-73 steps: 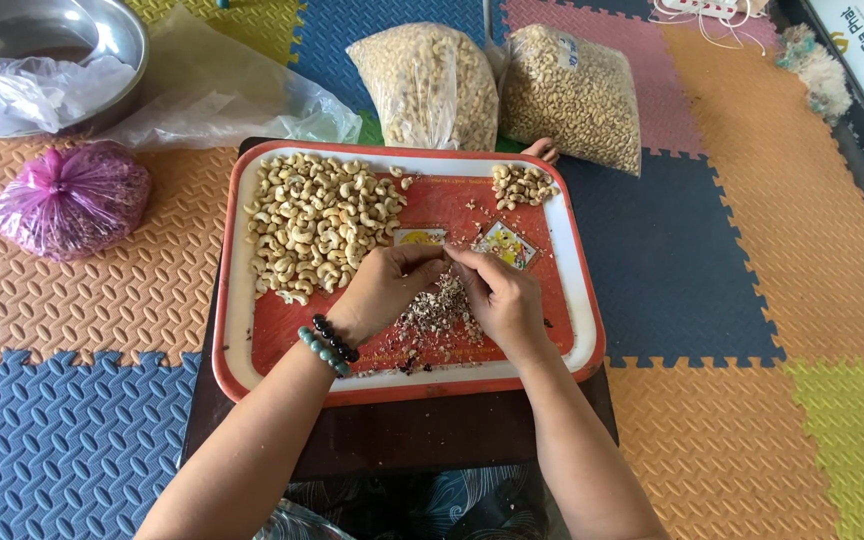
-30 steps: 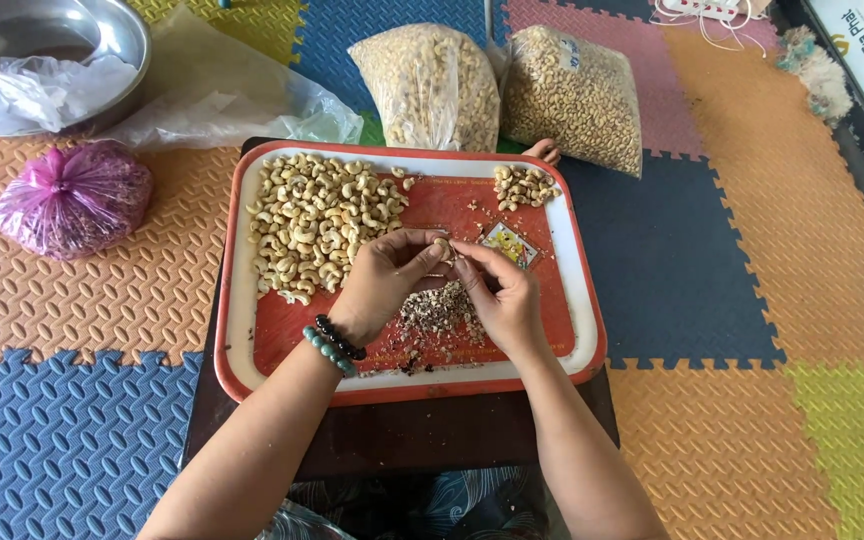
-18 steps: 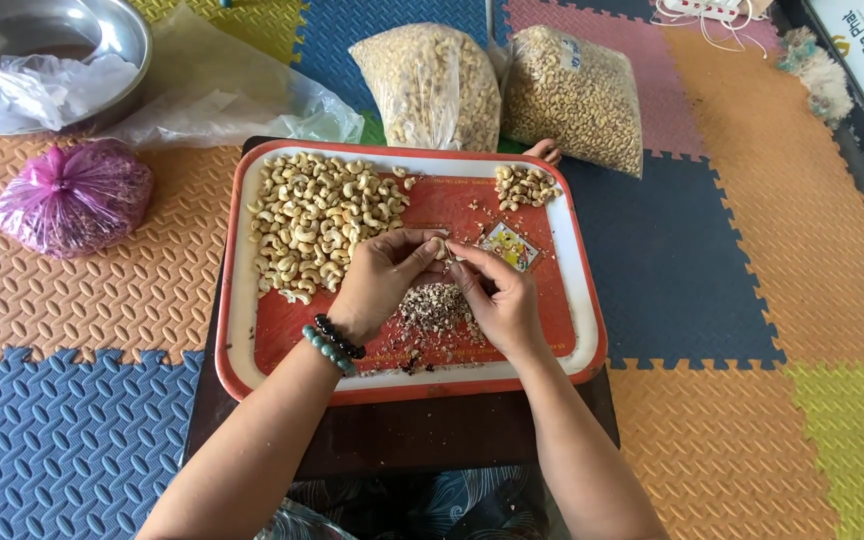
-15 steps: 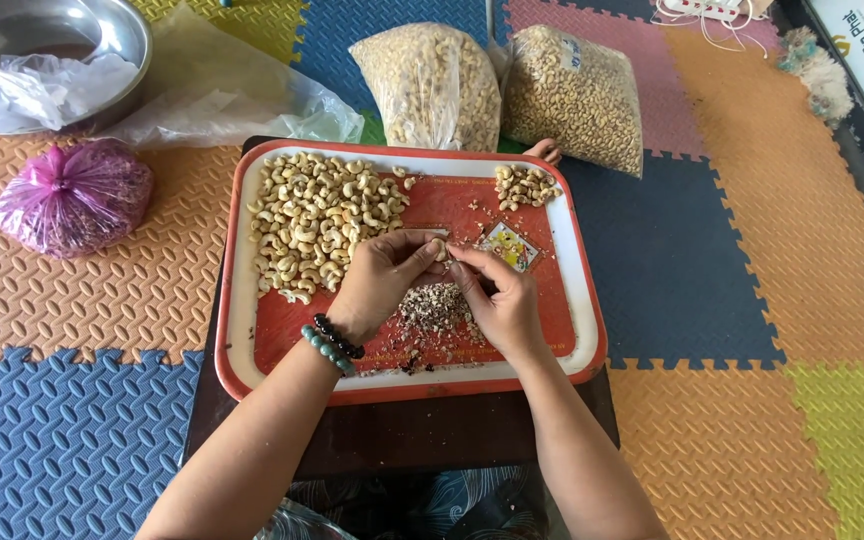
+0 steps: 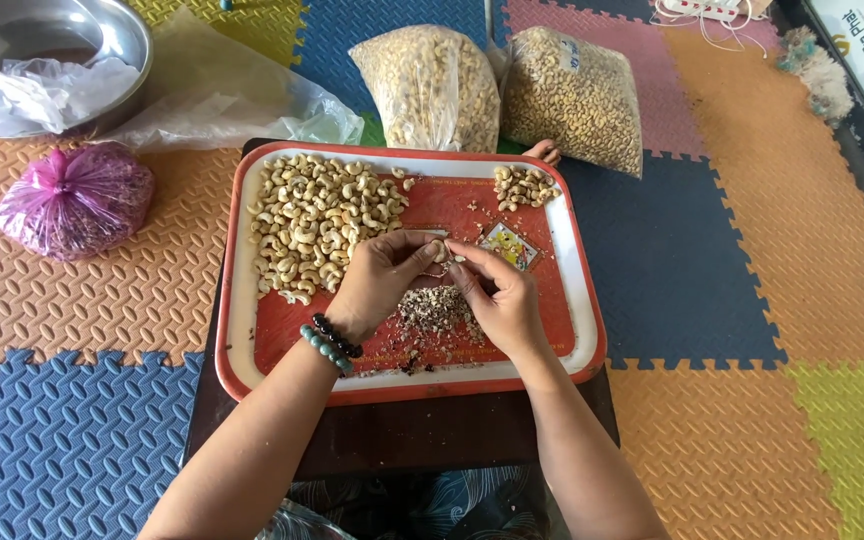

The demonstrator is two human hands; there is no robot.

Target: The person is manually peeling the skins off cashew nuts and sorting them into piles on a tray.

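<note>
- On the red tray point(image 5: 582, 330), mid-scene: left hand point(image 5: 377, 280) and right hand point(image 5: 497, 300) meet, fingertips pinched together on one cashew point(image 5: 439, 252).
- Cashew sits between both hands, just above the pile of skins point(image 5: 437, 308) on the tray.
- Big cashew heap point(image 5: 317, 220) on tray's left half, just left of the left hand; small heap point(image 5: 524, 185) at far right corner.
- Bead bracelets point(image 5: 330, 342) on left wrist.
- Far side, off tray: two clear bags of nuts point(image 5: 432, 85), touching.
- Far left: purple bag point(image 5: 74, 198), metal bowl point(image 5: 102, 20) beyond it.
</note>
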